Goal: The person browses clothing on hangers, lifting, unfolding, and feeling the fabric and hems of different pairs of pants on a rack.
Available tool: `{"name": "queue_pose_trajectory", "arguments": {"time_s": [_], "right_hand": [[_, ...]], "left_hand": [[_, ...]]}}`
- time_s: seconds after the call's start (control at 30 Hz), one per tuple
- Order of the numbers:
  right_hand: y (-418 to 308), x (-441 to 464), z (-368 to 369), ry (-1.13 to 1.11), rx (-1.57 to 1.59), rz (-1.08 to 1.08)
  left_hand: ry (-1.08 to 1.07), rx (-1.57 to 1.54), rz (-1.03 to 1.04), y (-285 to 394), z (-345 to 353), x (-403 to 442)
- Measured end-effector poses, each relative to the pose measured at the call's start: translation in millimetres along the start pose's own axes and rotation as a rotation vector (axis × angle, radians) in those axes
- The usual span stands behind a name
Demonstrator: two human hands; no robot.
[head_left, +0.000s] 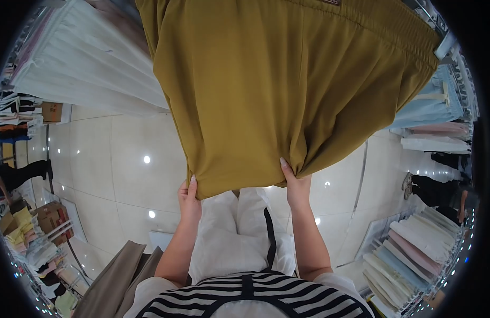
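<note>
A mustard-brown garment (245, 95) hangs in front of me, with a gathered elastic waistband (372, 26) along its top right; it looks like trousers or shorts. My left hand (188, 195) pinches its lower left corner, thumb on the front. Farther right, my right hand (296, 184) grips the lower edge where the cloth bunches into folds. Between both hands the fabric is spread fairly flat. A metal clip (445, 46) touches the waistband's right end. Most of my fingers are hidden behind the cloth.
White garments (96, 58) hang at the upper left, light blue ones (435, 100) at the upper right. Brown trousers (115, 275) hang at the lower left. Racked clothes (414, 254) and cardboard boxes (53, 217) flank the tiled floor (133, 164). People stand at both sides.
</note>
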State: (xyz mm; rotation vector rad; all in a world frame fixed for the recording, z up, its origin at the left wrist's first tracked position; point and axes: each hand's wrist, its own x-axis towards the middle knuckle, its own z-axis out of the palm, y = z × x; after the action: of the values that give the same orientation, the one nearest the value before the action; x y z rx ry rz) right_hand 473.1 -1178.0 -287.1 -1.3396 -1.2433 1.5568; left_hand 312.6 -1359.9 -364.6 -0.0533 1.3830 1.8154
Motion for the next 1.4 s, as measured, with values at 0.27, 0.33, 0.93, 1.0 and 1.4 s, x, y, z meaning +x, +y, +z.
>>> {"name": "queue_pose_trajectory", "arguments": {"time_s": [0.27, 0.33, 0.93, 1.0, 1.4], "right_hand": [[12, 1, -4, -0.059, 0.024, 0.096], [13, 2, -4, -0.037, 0.052, 0.114], [27, 5, -4, -0.013, -0.02, 0.065], [25, 4, -3, -0.027, -0.051, 0.071], [42, -9, -5, -0.088, -0.035, -0.052]], "left_hand": [[0.048, -0.017, -0.026, -6, 5, -2], [0.053, -0.008, -0.028, -9, 5, -1], [0.027, 0.188, 0.038, -13, -8, 2], [0.03, 0.18, 0.045, -8, -4, 1], [0.063, 0.106, -0.149, -25, -19, -13]]}}
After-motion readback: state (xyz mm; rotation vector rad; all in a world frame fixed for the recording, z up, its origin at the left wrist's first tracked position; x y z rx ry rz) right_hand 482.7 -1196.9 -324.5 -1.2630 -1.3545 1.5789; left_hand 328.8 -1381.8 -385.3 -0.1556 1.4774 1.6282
